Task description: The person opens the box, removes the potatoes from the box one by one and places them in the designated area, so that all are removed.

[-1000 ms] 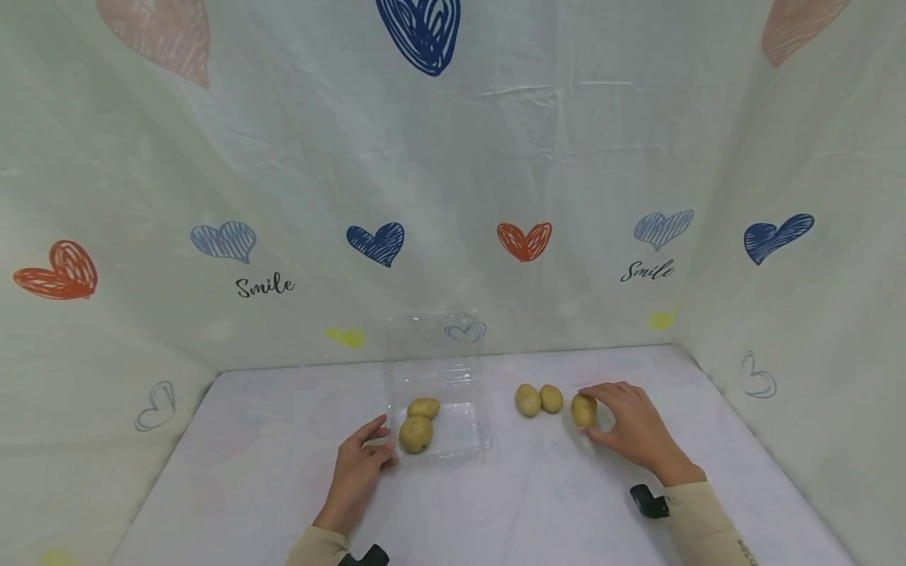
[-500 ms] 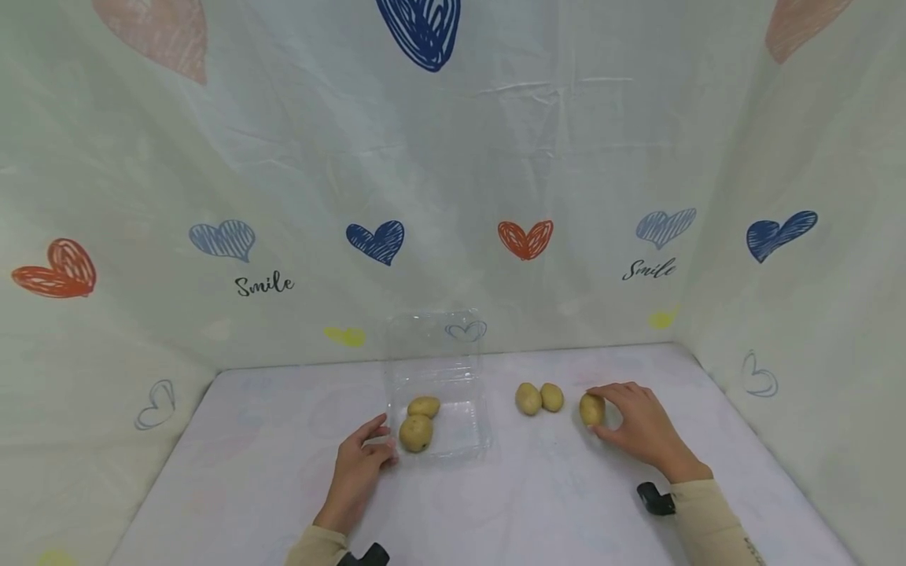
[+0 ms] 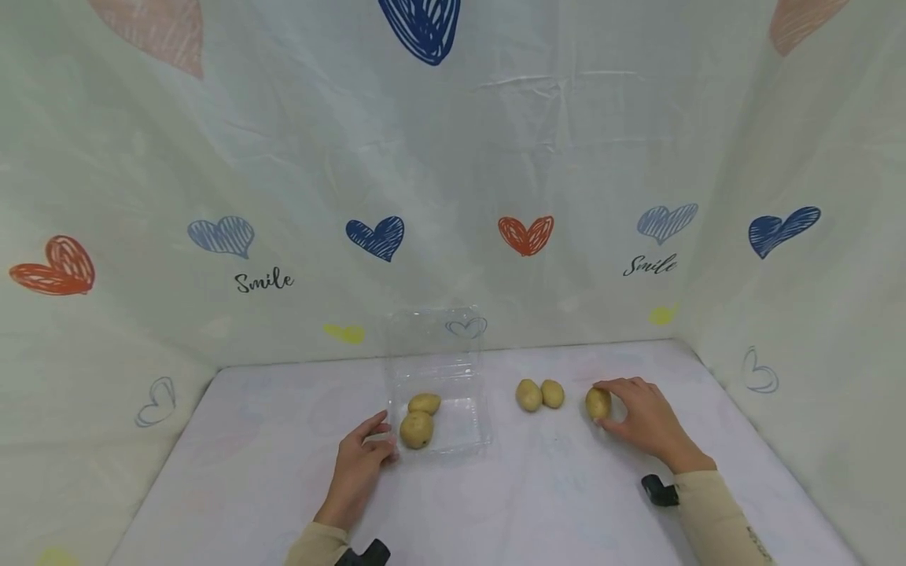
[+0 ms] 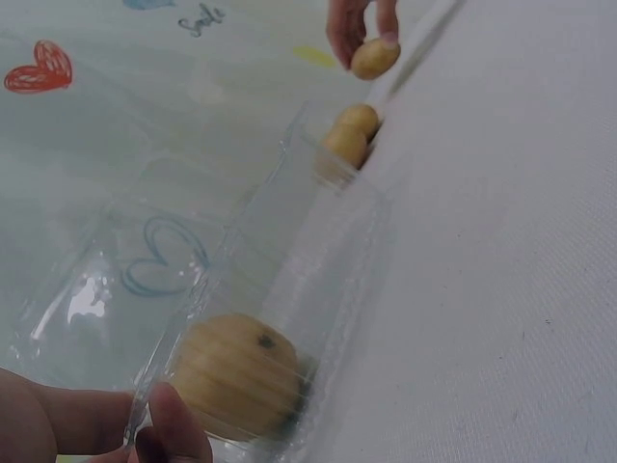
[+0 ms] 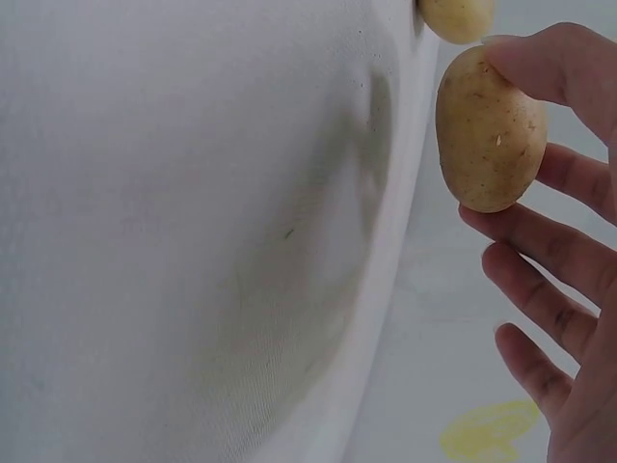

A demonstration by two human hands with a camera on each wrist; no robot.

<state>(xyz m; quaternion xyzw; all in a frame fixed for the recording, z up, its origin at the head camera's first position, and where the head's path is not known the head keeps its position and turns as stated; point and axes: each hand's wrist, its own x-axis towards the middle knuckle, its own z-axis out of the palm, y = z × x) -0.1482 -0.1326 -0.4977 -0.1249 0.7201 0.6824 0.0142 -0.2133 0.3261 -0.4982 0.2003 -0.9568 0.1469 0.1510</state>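
A potato (image 3: 598, 403) is pinched between the thumb and fingers of my right hand (image 3: 647, 423); in the right wrist view this potato (image 5: 490, 135) is held off the table above its shadow. My left hand (image 3: 355, 475) pinches the left edge of a hinged clear plastic container (image 3: 463, 426), whose lid stands raised at the back. A larger round potato (image 3: 416, 431) and a smaller potato (image 3: 425, 404) lie in the container's left side. Two more potatoes, one oval (image 3: 528, 395) and one rounder (image 3: 553, 394), sit touching each other on the table between container and right hand.
A white cloth covers the table (image 3: 538, 503). Behind and beside it hangs a pale curtain (image 3: 453, 157) printed with hearts and "Smile". Black wrist devices show at both sleeves (image 3: 711, 503).
My right hand has shifted a little to the right with its potato, away from the two loose ones. My left hand and the container stay in place.
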